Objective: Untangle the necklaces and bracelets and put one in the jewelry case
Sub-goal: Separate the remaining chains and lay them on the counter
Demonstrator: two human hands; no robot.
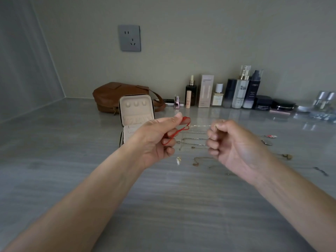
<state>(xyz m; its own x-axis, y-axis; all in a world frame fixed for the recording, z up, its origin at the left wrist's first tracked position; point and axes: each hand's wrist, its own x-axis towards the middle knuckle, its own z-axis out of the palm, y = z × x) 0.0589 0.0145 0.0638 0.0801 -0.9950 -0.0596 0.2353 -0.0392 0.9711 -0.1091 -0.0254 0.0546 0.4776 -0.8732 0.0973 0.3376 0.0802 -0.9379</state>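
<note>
The jewelry case (135, 113) base sits half hidden behind the left hand (154, 140).

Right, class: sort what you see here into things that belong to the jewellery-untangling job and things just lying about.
Job:
left hand pinching red cord bracelet
right hand pinching thin silver chain
loose chains on the counter
open beige jewelry case

Lying about:
brown leather bag
row of cosmetic bottles
grey wall socket

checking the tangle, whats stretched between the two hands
In the head view, a thin pale chain runs taut from the red cord pinched by the left hand to the right hand.
</note>
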